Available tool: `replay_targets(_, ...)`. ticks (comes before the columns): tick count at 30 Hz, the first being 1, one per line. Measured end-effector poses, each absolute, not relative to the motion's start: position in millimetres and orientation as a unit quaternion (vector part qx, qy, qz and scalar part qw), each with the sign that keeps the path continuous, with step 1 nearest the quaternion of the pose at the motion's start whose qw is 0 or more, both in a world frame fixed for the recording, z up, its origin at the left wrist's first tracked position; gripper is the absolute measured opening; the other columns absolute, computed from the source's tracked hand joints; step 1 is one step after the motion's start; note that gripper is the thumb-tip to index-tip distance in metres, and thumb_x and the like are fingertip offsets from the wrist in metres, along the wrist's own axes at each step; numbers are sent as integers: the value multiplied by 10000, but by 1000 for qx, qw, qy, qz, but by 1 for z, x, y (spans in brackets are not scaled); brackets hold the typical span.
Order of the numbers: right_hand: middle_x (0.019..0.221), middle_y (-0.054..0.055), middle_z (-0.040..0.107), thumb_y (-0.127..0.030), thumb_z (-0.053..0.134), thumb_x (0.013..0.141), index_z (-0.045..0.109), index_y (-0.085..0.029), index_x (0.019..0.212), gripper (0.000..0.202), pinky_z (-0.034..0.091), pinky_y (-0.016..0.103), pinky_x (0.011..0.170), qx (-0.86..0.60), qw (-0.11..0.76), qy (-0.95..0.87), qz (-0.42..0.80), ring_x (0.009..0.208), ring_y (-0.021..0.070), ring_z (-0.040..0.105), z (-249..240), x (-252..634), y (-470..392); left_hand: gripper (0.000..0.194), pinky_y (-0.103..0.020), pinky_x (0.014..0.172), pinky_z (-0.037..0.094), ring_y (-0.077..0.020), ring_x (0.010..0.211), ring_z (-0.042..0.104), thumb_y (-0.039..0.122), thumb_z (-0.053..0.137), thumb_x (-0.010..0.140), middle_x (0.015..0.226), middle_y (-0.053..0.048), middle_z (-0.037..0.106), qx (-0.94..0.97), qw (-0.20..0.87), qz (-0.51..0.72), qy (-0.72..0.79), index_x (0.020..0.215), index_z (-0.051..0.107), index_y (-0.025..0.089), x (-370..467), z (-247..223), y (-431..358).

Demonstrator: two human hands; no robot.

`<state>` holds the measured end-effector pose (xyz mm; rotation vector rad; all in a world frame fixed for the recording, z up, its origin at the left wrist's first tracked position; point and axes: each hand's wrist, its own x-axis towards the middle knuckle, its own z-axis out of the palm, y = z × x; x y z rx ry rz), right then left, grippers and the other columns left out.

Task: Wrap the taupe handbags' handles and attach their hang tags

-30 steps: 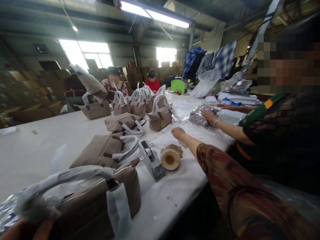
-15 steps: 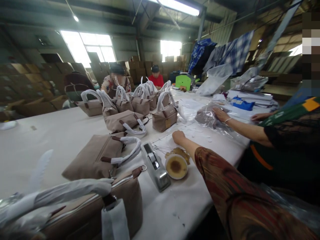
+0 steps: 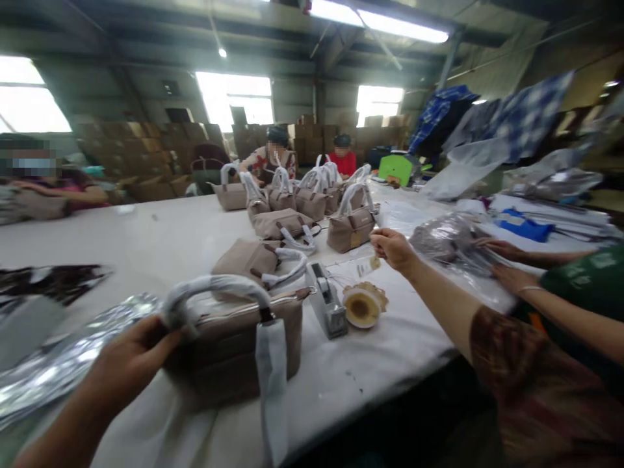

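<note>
My left hand (image 3: 141, 354) grips the left end of a taupe handbag (image 3: 234, 351), near the base of its white-wrapped handle. The bag stands upright at the near side of the white table (image 3: 341, 383). Out over the table, my right hand (image 3: 394, 248) is closed in a pinch, and a small tag (image 3: 366, 265) on thin strings hangs below its fingers. Beneath and left of that hand are a grey tape dispenser (image 3: 327, 305) and a round dish (image 3: 362, 308) with a brown centre.
More taupe bags (image 3: 283, 224) with wrapped handles stand or lie mid-table. Crumpled silver film (image 3: 97, 344) is at the left. At the right, a person's hands touch a plastic-wrapped bag (image 3: 441, 237). Other people sit across the table and at the left.
The view has swung left. My left hand has come into view on the nearest bag. My right hand has lifted, with the tag and strings now raised off the table below it.
</note>
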<state>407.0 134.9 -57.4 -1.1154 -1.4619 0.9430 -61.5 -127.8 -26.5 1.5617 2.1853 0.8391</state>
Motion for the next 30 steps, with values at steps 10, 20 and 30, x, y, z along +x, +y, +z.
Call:
replay_targets(10, 759, 32, 707, -265, 573, 858, 737, -182, 788, 197, 440, 258, 682, -307, 281, -880, 229, 720, 164, 626, -31, 230, -67, 419, -306, 757, 529, -224, 869, 659, 189, 629, 628, 923, -54, 730, 592, 429, 386, 562, 1037, 711, 147, -77, -19, -141)
replay_targets(20, 885, 95, 749, -297, 505, 875, 749, -226, 940, 262, 467, 317, 695, -427, 130, -895, 14, 859, 268, 697, -21, 147, -92, 362, -213, 520, 411, -118, 562, 534, 346, 697, 706, 731, -31, 683, 609, 407, 386, 562, 993, 733, 128, -91, -34, -136)
replay_targets(30, 940, 84, 759, -249, 530, 857, 770, -182, 948, 266, 475, 283, 746, -389, 176, -889, 163, 891, 231, 682, -24, 94, -79, 257, -244, 614, 454, -154, 644, 563, 320, 593, 754, 716, -17, 649, 689, 291, 349, 565, 893, 743, 165, -94, -40, -132)
